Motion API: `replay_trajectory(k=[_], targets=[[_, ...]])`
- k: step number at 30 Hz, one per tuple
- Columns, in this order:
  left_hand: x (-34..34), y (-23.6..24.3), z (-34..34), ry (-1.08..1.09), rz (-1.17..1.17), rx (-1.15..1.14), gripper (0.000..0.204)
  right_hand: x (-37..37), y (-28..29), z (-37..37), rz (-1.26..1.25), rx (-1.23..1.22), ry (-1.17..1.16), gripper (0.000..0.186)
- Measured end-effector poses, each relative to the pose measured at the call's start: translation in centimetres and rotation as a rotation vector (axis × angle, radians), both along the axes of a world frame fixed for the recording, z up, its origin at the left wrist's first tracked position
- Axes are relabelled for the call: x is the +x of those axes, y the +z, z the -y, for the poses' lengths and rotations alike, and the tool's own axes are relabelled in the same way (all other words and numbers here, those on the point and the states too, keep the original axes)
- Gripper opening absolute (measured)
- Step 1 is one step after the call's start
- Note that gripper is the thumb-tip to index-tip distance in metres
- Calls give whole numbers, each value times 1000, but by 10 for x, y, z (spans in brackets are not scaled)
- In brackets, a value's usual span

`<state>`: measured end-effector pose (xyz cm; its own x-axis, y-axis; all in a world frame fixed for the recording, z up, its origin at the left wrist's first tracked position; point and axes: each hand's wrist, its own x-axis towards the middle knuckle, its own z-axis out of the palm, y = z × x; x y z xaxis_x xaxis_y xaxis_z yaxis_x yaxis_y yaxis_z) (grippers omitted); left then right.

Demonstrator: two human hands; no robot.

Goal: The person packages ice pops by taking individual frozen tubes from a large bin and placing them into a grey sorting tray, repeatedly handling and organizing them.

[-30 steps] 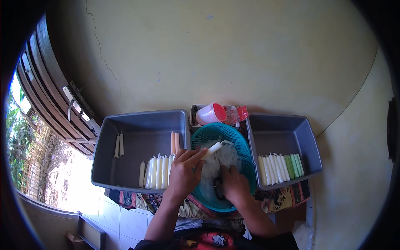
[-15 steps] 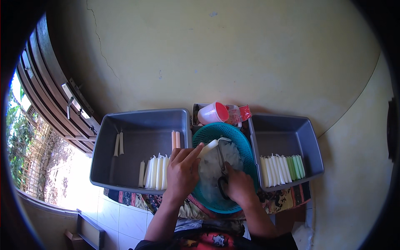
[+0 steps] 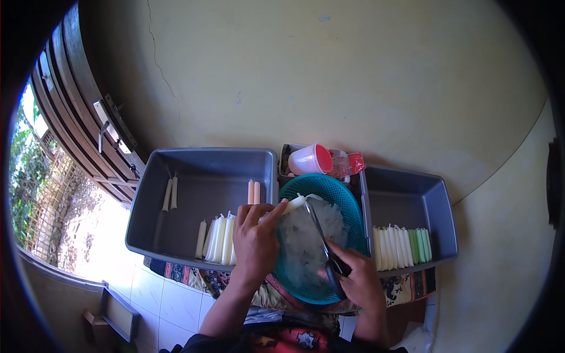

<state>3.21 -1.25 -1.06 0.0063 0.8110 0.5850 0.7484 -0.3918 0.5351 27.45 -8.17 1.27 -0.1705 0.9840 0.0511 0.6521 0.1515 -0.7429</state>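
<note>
My left hand (image 3: 257, 244) grips a slim, cream-white filled plastic tube (image 3: 294, 204), like an ice pop, its tip pointing up and right. Long scissors (image 3: 318, 225) with black handles are in my right hand (image 3: 360, 276), fingers in the loops; their blade tips lie by the tube's end. Whether the blades touch it I cannot tell. Both hands are over a teal mesh basket (image 3: 355, 219) heaped with clear, thin plastic pieces (image 3: 311, 253). Beside my left hand, several white tubes (image 3: 219, 238) stand in a grey tub (image 3: 200, 151).
Pale orange tubes (image 3: 253, 192) and two cream tubes (image 3: 170, 194) lean in the left tub. A right grey tub (image 3: 412, 175) has a row of white tubes (image 3: 391, 248) and green tubes (image 3: 420, 245). Behind the basket are a pink-and-white cup (image 3: 309, 160) and a red packet (image 3: 355, 163).
My right hand with the scissors has moved right and slightly down, and the blades now slant toward the tube's end. The left hand still grips the tube. The view has shifted slightly.
</note>
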Motion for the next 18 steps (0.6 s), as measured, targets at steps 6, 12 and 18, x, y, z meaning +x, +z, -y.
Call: replay_trajectory(k=[6, 12, 18], targets=[[1, 0, 1, 83, 18, -23, 54, 13, -14, 9, -275, -35, 91, 80], [0, 0, 2, 49, -1, -48, 55, 9, -3, 5, -406, -111, 95, 81], [-2, -2, 1, -25, -36, -36, 59, 6, -12, -3, -463, -139, 49, 78]])
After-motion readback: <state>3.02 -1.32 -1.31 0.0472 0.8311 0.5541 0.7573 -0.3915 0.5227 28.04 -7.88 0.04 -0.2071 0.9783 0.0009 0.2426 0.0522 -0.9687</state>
